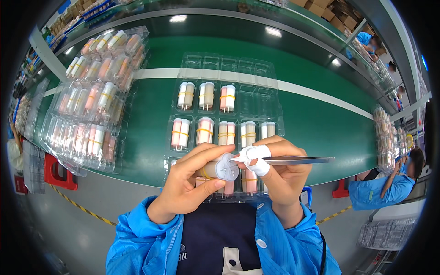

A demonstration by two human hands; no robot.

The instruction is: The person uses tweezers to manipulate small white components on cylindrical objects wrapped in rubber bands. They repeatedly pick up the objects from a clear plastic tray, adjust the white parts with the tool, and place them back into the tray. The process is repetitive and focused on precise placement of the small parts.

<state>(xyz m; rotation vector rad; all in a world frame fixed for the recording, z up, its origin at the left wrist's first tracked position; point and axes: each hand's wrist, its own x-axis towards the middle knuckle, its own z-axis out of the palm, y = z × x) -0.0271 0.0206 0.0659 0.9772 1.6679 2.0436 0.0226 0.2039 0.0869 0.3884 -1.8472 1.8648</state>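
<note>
My left hand [192, 181] is closed around a bundle of tubes [224, 169], its clear round end turned toward my right hand and a yellow band partly showing on its side. In my right hand [279, 172], with white wraps on the thumb and forefinger, is a pair of metal tweezers [298, 160]. Their tips meet the bundle's end face; whether they grip anything there is too small to tell. Beneath both hands lies a clear plastic tray [256, 73] holding several banded pairs of white, pink and beige tubes [204, 130], partly hidden by my hands.
Stacked clear trays with similar tubes [91, 98] stand on the left of the green table [321, 123]. Red stools [59, 174] stand on the floor beyond its near edge. A person in blue [380, 188] sits at the right, near more stacked trays [385, 137].
</note>
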